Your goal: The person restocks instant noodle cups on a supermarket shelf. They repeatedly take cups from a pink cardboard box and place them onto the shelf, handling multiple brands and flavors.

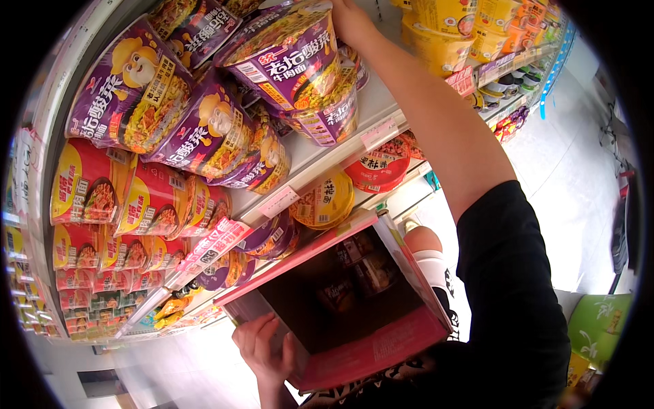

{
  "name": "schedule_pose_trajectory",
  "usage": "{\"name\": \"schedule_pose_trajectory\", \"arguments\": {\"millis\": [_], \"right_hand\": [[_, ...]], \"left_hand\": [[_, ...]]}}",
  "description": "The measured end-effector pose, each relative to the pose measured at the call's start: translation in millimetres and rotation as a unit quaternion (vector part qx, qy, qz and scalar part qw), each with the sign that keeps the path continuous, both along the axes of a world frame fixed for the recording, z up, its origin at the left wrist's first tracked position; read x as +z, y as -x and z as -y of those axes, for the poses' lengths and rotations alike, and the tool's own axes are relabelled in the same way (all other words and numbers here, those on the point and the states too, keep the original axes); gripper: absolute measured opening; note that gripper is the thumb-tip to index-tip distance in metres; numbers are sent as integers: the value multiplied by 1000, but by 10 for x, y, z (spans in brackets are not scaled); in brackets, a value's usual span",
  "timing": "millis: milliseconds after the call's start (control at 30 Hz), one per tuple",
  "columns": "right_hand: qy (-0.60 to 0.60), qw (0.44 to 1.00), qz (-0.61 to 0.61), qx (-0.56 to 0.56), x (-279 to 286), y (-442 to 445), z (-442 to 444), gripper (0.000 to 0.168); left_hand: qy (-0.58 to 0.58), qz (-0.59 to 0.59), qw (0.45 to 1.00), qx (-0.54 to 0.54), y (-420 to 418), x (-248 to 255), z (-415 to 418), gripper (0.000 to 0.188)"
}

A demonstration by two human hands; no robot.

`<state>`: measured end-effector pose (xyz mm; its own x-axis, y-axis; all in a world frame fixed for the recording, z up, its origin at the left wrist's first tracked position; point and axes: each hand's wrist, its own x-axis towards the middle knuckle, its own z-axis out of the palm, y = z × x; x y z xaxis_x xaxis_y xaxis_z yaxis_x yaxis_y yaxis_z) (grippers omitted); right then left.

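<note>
My left hand (263, 347) grips the near left wall of an open red cardboard box (403, 340), fingers outside and thumb at the rim. Several dark-looking instant noodle tubs (375, 271) lie deep in the box, in shadow. At the top of the view my right hand (352, 23) holds the side of a purple instant noodle tub (291, 56), its fingers partly cut off by the picture's edge. That tub sits tilted over another purple tub (329, 115) on the white shelf (380, 102). More purple tubs (204, 133) stand stacked to the left.
Red noodle tubs (148, 197) fill the left side of the shelving. Below the shelf edge, with its price tags (278, 202), are yellow (324, 199) and red tubs (378, 163). Yellow tubs (439, 46) stand farther right. A green container (595, 324) is at the lower right.
</note>
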<state>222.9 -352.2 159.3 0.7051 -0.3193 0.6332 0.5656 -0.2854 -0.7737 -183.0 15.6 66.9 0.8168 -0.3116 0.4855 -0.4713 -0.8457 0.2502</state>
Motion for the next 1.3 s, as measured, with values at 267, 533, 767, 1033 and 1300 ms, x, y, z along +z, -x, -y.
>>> {"name": "schedule_pose_trajectory", "arguments": {"millis": [267, 533, 767, 1033, 1300], "right_hand": [[-70, 995, 26, -65, -128, 266, 187, 58], [25, 941, 95, 325, -216, 2281, 194, 18], [708, 560, -81, 422, -644, 3270, -1596, 20], [591, 502, -270, 571, -1636, 3034, -2628, 28], [647, 452, -295, 539, -2432, 2755, -3080, 29]], "left_hand": [[21, -6, 1000, -2, 13, -46, -50, 30], [98, 17, 995, -27, -91, -27, -6, 30], [174, 42, 983, -51, -8, -139, -143, 40], [121, 36, 991, -31, 26, -74, 23, 35], [157, 34, 986, -55, 62, -109, -77, 36]]}}
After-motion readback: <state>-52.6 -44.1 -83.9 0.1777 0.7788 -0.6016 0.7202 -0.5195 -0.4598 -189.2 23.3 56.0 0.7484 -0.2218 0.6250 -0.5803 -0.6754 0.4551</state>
